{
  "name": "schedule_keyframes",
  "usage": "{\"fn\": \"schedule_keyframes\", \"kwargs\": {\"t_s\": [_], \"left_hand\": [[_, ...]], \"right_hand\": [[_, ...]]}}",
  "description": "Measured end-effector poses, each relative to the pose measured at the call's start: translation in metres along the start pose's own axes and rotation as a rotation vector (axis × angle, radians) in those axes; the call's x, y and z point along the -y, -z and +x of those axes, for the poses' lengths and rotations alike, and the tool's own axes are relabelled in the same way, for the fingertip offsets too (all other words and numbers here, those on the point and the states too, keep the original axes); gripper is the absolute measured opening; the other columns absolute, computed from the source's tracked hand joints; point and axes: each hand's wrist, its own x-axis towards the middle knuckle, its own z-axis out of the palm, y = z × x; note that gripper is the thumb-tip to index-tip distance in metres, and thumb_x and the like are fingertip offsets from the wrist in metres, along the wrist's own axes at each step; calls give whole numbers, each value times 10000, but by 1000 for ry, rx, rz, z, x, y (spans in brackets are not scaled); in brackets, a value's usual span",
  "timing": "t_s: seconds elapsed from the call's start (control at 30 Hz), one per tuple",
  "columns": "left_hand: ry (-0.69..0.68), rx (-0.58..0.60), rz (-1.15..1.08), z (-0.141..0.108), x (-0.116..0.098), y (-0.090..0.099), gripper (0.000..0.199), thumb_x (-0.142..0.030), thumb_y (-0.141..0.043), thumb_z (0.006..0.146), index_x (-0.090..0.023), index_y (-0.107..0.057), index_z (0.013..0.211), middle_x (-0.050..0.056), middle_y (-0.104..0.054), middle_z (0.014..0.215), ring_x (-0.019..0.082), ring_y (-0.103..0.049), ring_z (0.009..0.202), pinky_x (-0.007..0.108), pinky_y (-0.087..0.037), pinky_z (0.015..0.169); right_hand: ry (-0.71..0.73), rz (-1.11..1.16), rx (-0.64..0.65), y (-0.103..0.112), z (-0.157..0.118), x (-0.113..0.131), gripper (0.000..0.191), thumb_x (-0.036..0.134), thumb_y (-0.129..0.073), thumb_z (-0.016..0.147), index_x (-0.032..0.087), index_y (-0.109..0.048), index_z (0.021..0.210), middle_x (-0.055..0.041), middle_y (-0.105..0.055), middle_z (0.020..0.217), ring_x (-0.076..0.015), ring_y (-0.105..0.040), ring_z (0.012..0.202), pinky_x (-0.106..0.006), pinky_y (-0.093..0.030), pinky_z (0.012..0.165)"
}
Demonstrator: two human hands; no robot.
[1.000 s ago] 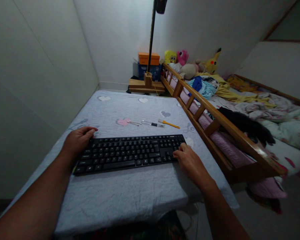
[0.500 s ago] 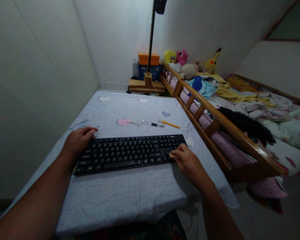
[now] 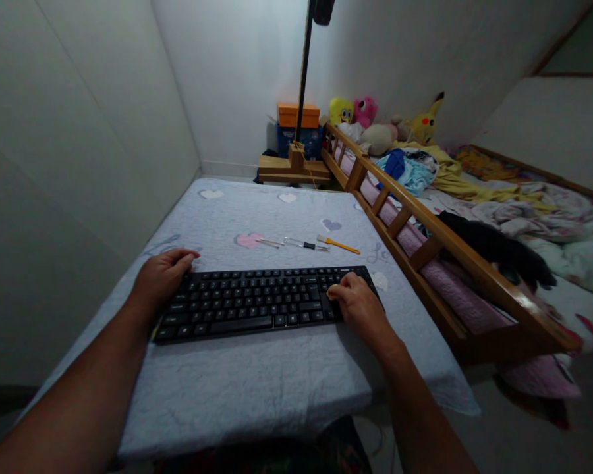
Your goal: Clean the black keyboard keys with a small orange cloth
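A black keyboard (image 3: 257, 299) lies flat on the cloth-covered table (image 3: 257, 382). At its upper left corner rests my left hand (image 3: 163, 278), thumb and fingers pressed together; whatever is between them is too small to tell. My right hand (image 3: 356, 301) is over the keys at the right part, pinching a small yellowish piece (image 3: 333, 292) against the keyboard. Behind the keyboard lie thin white sticks (image 3: 270, 242), a metal tool with a dark grip (image 3: 307, 245) and a brush with a yellow handle (image 3: 340, 245).
A wooden bed rail (image 3: 415, 217) runs along the table's right side, with bedding and plush toys beyond. Past the far edge stand a wooden lamp base (image 3: 291, 171) and an orange box (image 3: 298, 115). A pale wall panel rises on the left.
My right hand has moved a little left and up over the keys with the yellowish piece. My left hand stays at the keyboard's corner. The whole view has shifted slightly.
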Motion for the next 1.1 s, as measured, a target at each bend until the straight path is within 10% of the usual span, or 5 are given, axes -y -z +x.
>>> {"fn": "schedule_keyframes", "kwargs": {"t_s": [1.1], "left_hand": [[-32,25,-7,-1,-4,2,484,-491,-498,796,-145,-727,1045,24,-677,771,212,-599,737,298,-450,727]], "right_hand": [[5,-85,160,9,31,30,274,114,-504,925,183,-765,969,-110,-600,1011,-218,-563,932,-299,-429,820]]}}
